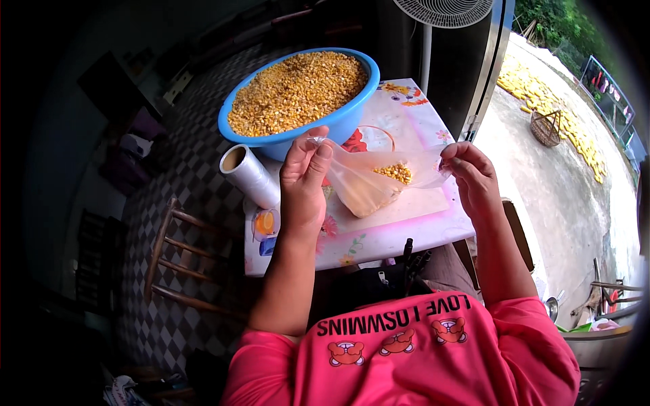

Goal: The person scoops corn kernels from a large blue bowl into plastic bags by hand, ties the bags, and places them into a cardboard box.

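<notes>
Stretched between my two hands is a clear plastic bag (365, 193) with some corn kernels (394, 173) in it. My left hand (306, 166) pinches one top corner of the bag. At the opposite corner, the fingers of my right hand (468, 169) are closed on the plastic. The bag's lower part hangs at or just above the table; whether it touches cannot be made out. Beyond my left hand stands a large blue basin (374, 84) heaped with loose corn kernels (298, 91). A roll of clear plastic bags (254, 179) leans beside the basin, left of my left hand.
The flowered table (420, 233) stands before me. At its left edge are a cup with something orange (265, 222) and a small blue item (268, 246). A wooden chair (183, 264) is at left, a fan (447, 10) behind. Outside, a basket (546, 128) stands by spread corn (548, 98).
</notes>
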### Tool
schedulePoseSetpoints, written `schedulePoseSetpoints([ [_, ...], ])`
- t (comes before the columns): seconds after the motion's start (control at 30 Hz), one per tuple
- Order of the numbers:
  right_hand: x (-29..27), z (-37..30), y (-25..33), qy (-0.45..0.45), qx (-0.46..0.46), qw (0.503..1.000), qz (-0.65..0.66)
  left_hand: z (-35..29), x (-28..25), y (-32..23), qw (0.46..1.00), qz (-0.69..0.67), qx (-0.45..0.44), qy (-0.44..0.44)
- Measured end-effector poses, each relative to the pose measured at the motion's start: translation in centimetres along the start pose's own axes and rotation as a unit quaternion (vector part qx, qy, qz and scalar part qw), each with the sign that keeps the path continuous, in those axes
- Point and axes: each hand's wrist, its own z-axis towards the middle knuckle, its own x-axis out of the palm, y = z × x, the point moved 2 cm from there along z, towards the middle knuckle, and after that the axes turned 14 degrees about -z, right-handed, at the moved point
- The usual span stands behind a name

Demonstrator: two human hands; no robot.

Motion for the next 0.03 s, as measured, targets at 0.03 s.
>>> schedulePoseSetpoints([
  [0.03,-0.13,0.47,0.21,0.010,-0.014,1.000,0.014,-0.02,-0.03,-0.08,0.999,-0.030,-0.021,0.012],
])
